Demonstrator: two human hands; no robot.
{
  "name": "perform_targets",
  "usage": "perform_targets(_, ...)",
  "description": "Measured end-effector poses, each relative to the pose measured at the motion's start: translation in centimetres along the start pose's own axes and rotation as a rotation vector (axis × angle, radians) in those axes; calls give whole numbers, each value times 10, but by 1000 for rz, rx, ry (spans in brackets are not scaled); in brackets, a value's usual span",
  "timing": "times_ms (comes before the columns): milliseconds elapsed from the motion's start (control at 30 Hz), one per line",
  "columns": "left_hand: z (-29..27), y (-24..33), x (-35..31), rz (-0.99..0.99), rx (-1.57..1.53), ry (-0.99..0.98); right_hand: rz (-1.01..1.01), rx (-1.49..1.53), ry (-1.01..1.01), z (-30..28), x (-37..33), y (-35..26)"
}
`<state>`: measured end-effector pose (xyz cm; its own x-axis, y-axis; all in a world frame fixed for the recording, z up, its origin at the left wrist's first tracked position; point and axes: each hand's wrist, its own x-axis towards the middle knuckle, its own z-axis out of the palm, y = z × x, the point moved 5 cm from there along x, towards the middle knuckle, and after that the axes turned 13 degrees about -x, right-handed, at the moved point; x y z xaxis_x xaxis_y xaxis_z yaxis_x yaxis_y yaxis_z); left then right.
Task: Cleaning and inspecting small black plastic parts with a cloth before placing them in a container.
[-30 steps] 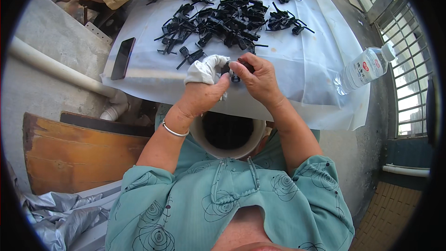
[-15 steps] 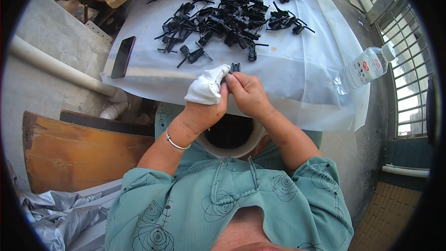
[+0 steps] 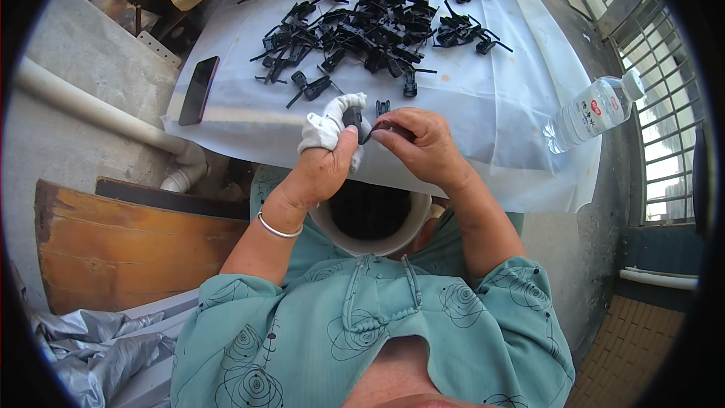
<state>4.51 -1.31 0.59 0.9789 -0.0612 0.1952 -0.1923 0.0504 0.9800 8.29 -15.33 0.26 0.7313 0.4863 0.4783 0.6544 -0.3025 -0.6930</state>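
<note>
My left hand (image 3: 326, 157), its fingers covered by a white cloth glove and its thumb bare, is closed on a black plastic part (image 3: 353, 118). The part is held tilted above the near edge of the table. My right hand (image 3: 423, 143) is closed in a pinch at the part's near end, where a thin dark piece (image 3: 367, 137) runs between the two hands; the fingertips partly hide it. Just beyond my right fingers stands a small black grooved piece (image 3: 384, 107). Between my knees, below the hands, a white bucket (image 3: 355, 245) holds a dark mass.
A large heap of black plastic parts (image 3: 377, 26) with thin arms spreads over the plastic-covered table (image 3: 483, 121). A dark phone (image 3: 199, 91) lies at the left edge. A clear water bottle (image 3: 593, 112) lies tilted at the right. A wooden board (image 3: 136, 249) leans at lower left.
My hands have drawn slightly apart, baring the black part in the left one. The left hand has turned and shifted a little left; the right has moved slightly right.
</note>
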Motion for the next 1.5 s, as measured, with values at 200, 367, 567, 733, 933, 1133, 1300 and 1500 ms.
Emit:
perform_targets(200, 10, 4, -2, -55, 9, -94, 251, 235, -143, 6, -1, 5)
perform_targets(367, 10, -4, -1, 0, 12, -26, 130, 92, -169, 12, -3, -2)
perform_targets(567, 18, 13, -6, 191, 457, -59, 247, 110, -134, 20, -7, -4)
perform_targets(733, 8, 21, -20, 145, 737, -252, 203, -133, -206, 1, -1, 11)
perform_targets(933, -9, 18, -2, 193, 687, -140, 336, -854, 77, -14, 16, 40)
perform_targets(1133, -9, 15, 8, 245, 213, 46, 268, -731, 73, -32, 2, 36)
perform_targets(1300, -5, 19, 16, 91, 147, -63, 230, -385, -162, -37, -5, 9)
perform_targets(1500, 3, 12, 15, -20, 45, -157, 279, -265, -234, -31, -5, 1)
